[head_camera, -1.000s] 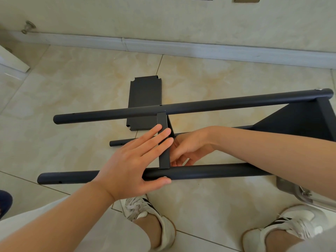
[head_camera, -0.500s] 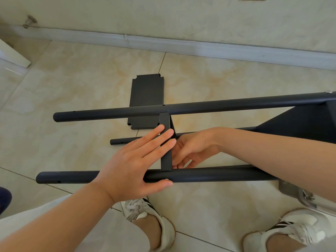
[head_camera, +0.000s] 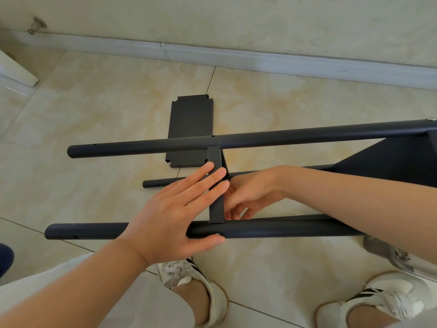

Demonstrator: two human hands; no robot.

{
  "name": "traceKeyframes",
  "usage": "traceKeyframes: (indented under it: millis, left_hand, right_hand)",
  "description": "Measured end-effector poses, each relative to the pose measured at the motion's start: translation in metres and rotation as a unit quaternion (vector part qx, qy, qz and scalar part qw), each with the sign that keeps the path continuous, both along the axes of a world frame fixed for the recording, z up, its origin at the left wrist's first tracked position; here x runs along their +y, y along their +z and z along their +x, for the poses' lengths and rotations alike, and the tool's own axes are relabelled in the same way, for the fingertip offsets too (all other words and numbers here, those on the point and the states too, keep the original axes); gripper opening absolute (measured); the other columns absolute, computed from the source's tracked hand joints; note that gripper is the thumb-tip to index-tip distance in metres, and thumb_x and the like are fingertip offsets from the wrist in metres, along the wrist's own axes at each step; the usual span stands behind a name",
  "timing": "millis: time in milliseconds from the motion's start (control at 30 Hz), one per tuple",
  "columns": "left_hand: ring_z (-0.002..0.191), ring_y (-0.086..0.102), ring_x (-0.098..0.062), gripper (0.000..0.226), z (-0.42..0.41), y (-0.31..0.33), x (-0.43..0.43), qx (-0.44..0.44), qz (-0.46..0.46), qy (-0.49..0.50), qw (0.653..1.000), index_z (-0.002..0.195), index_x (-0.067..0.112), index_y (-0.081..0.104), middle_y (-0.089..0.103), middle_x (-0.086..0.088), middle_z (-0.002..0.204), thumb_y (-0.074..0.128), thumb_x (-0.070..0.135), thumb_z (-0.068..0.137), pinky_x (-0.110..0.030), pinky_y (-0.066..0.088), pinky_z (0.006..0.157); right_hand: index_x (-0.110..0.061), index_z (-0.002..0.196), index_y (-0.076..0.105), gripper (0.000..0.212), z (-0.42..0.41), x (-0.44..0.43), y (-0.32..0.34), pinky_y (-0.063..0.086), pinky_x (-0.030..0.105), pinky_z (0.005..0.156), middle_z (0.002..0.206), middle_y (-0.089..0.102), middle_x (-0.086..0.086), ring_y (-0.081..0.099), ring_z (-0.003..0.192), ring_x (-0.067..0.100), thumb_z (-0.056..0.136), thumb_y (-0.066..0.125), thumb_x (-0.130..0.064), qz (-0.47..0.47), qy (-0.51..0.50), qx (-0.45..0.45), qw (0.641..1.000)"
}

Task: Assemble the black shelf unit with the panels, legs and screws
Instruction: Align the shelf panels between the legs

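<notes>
The black shelf unit lies on its side on the tiled floor. Its far upper leg [head_camera: 260, 138] and near upper leg [head_camera: 272, 229] run left to right, with a lower leg [head_camera: 160, 183] beneath. A middle panel [head_camera: 215, 207] stands edge-on between the two upper legs. My left hand [head_camera: 175, 209] lies across the near leg, its straight fingers pressing the panel's edge and its thumb under the leg. My right hand [head_camera: 248, 195] reaches in behind the panel, fingers curled; what they hold is hidden. An end panel [head_camera: 390, 159] is fixed at the right.
A loose black panel [head_camera: 191, 124] lies flat on the floor beyond the far leg. My two white shoes [head_camera: 201, 292] [head_camera: 378, 301] stand near the frame. A metal object [head_camera: 390, 254] sits at the right. The wall's skirting [head_camera: 236, 60] runs along the back.
Both hands stay on the middle panel. The right hand's fingers have shifted slightly behind it. The view has tilted a little.
</notes>
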State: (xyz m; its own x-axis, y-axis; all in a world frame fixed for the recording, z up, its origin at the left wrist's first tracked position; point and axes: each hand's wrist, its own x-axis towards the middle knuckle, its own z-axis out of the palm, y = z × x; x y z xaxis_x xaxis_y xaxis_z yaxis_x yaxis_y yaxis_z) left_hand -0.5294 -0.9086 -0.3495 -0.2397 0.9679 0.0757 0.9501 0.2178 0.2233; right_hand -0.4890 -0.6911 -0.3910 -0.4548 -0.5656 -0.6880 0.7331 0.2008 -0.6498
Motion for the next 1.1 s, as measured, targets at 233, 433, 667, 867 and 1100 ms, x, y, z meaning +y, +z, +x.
traceKeyframes:
  millis: [233, 433, 667, 867, 1100]
  left_hand:
    - [0.152, 0.022, -0.019, 0.08, 0.0, -0.0009, -0.0002, 0.001, -0.001, -0.002, 1.0, 0.151, 0.014, 0.042, 0.032, 0.0, 0.161, 0.058, 0.062, 0.089, -0.033, 0.036, 0.114]
    - [0.152, 0.021, -0.018, 0.08, -0.0002, -0.0007, -0.0004, 0.006, -0.006, -0.001, 1.0, 0.151, 0.015, 0.041, 0.031, 0.001, 0.162, 0.057, 0.064, 0.089, -0.031, 0.032, 0.116]
    - [0.152, 0.021, -0.018, 0.08, 0.0, -0.0003, 0.0003, 0.003, -0.004, -0.001, 1.0, 0.151, 0.015, 0.041, 0.032, 0.0, 0.161, 0.058, 0.063, 0.089, -0.032, 0.033, 0.115]
    - [0.152, 0.022, -0.017, 0.079, 0.0006, 0.0002, 0.0003, 0.003, 0.0, 0.002, 1.0, 0.15, 0.015, 0.042, 0.033, 0.0, 0.161, 0.057, 0.063, 0.089, -0.03, 0.032, 0.115]
    - [0.152, 0.021, -0.017, 0.079, 0.0003, 0.0005, 0.0001, 0.007, -0.004, 0.002, 1.0, 0.151, 0.016, 0.041, 0.032, 0.001, 0.161, 0.057, 0.063, 0.089, -0.03, 0.033, 0.115]
  right_hand:
    - [0.002, 0.118, 0.064, 0.029, 0.0011, 0.0046, 0.002, 0.049, 0.037, 0.095, 0.093, 0.067, 0.005, 0.059, 0.087, 0.017, 0.095, 0.062, -0.016, 0.004, 0.001, 0.008, 1.0]
    - [-0.003, 0.117, 0.066, 0.026, -0.0004, 0.0012, 0.004, 0.052, 0.038, 0.094, 0.104, 0.066, 0.011, 0.061, 0.094, 0.021, 0.095, 0.061, -0.015, -0.011, 0.005, 0.013, 1.0]
    - [-0.002, 0.113, 0.067, 0.024, -0.0002, 0.0029, 0.0077, 0.05, 0.038, 0.094, 0.095, 0.067, 0.008, 0.059, 0.087, 0.019, 0.094, 0.062, -0.015, 0.008, 0.013, 0.021, 1.0]
    - [-0.002, 0.11, 0.067, 0.019, -0.0012, 0.0045, 0.0095, 0.051, 0.038, 0.094, 0.099, 0.066, 0.01, 0.06, 0.092, 0.021, 0.095, 0.061, -0.011, -0.007, 0.009, 0.012, 1.0]
    - [-0.006, 0.105, 0.068, 0.017, -0.0011, -0.0011, 0.0049, 0.05, 0.036, 0.09, 0.092, 0.065, 0.007, 0.057, 0.083, 0.02, 0.094, 0.063, -0.017, 0.017, 0.016, 0.025, 0.999]
